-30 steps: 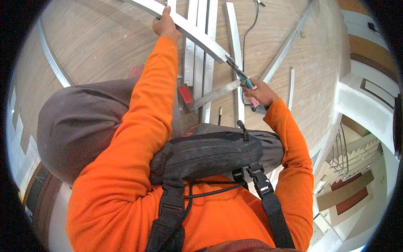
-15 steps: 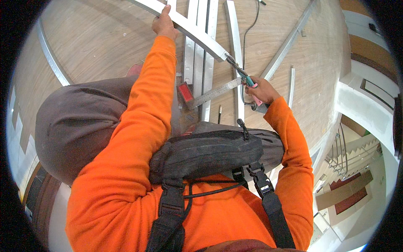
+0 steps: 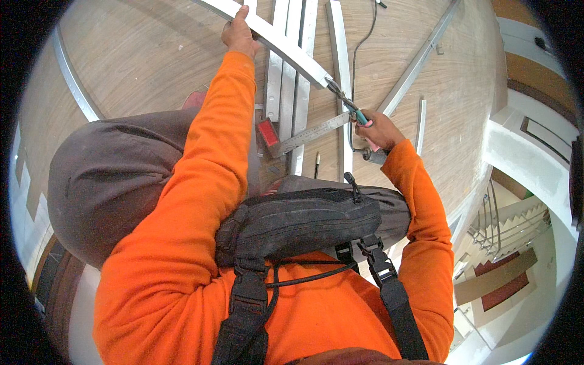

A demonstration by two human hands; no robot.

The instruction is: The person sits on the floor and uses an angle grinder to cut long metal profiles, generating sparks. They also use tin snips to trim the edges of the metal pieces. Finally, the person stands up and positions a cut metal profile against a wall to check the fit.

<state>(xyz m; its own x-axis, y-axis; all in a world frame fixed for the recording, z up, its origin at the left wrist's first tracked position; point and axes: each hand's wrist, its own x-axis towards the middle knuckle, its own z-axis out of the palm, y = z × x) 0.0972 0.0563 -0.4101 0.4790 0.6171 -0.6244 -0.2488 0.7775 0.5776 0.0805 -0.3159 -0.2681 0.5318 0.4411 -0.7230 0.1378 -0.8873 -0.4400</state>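
Observation:
My left hand [image 3: 242,35] is closed around a pale metal channel [image 3: 283,47] held diagonally. My right hand [image 3: 386,132] grips snips with teal and pink handles [image 3: 362,118], whose metal jaws meet the channel's lower right end. Beneath them lies a steel square [image 3: 313,132] with a red handle [image 3: 267,132]. A dark cylindrical tool [image 3: 372,156], partly hidden, is just below my right hand, and a thin pencil-like stick [image 3: 317,165] lies on the wood-patterned floor [image 3: 152,67] near my knees.
Several metal channels [image 3: 336,36] lie lengthwise in front of me, with longer strips [image 3: 420,61] to the right and left. A black cord [image 3: 365,33] crosses the floor. At the far right are a white ledge [image 3: 517,146] and a staircase with railings [image 3: 505,219].
My hands, the channel and the snips have shifted very slightly upward in view. Both grips look the same.

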